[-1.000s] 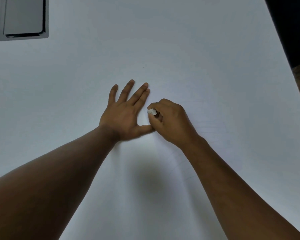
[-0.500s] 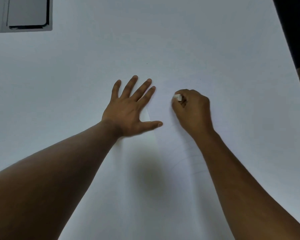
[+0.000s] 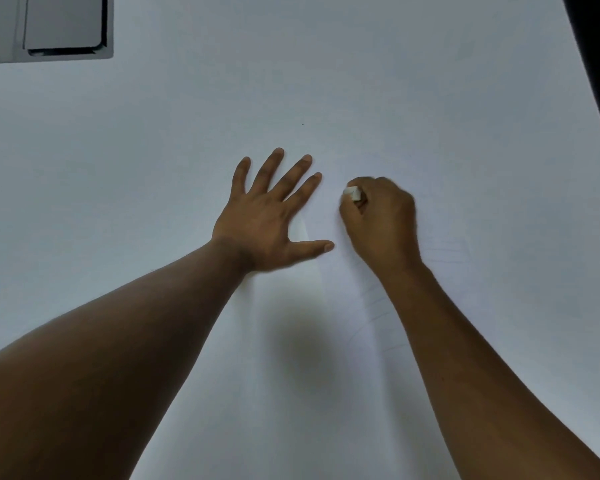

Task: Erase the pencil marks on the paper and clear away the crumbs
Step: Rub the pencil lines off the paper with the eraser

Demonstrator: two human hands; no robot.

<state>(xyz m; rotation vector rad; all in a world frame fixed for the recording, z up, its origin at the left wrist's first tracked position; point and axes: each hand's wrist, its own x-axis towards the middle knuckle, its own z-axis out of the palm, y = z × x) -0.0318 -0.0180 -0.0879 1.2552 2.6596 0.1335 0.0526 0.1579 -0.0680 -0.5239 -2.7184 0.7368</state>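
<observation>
Left hand [image 3: 264,216] flat, fingers splayed

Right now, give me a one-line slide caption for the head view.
Left hand presses flat on the white paper while the right hand grips a small white eraser against the sheet.

Head view looks forward and down, close over the paper [image 3: 430,98].
</observation>
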